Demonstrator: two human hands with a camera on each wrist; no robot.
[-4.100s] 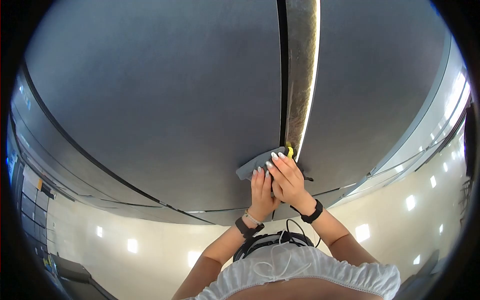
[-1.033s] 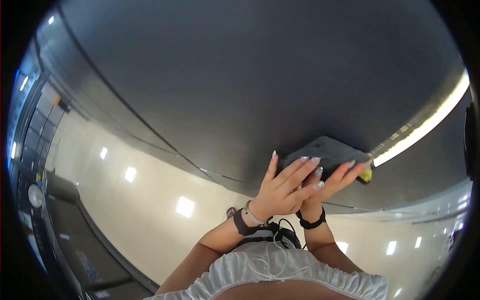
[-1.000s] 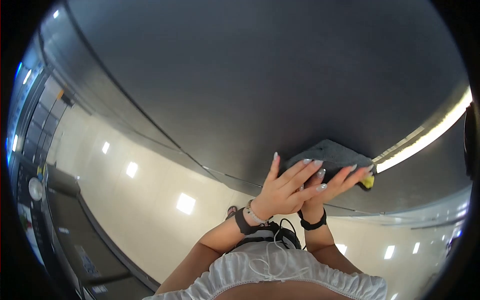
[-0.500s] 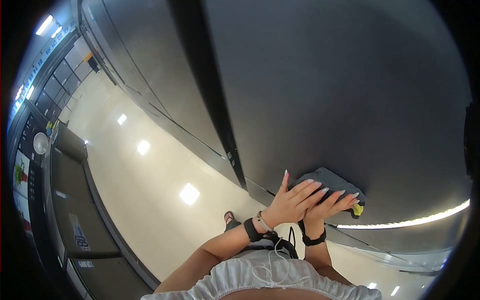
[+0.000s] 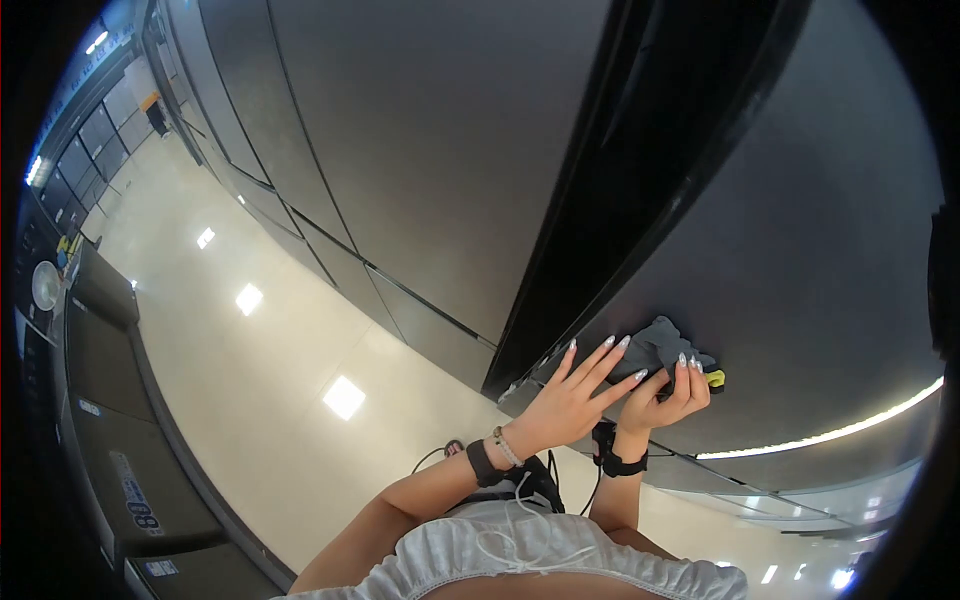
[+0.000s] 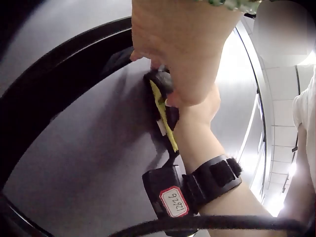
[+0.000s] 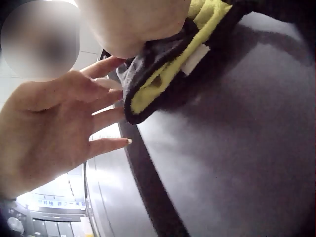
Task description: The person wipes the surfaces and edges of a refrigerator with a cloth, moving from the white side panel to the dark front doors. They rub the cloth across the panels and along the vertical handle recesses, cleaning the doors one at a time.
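The cloth is grey fabric, matt and slightly fuzzy; its yellow side has a rough, towel-like pile. The big dark panel looks smooth, with a metal-like satin sheen, while the black strip is glossier. The pale floor is polished enough to mirror lights. The wrist strap is matt black fabric, the small box plastic-looking with a paper sticker, the white top thin gathered cloth

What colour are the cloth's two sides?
The cloth is grey on one side, yellow on the other; clearest in the right wrist view.
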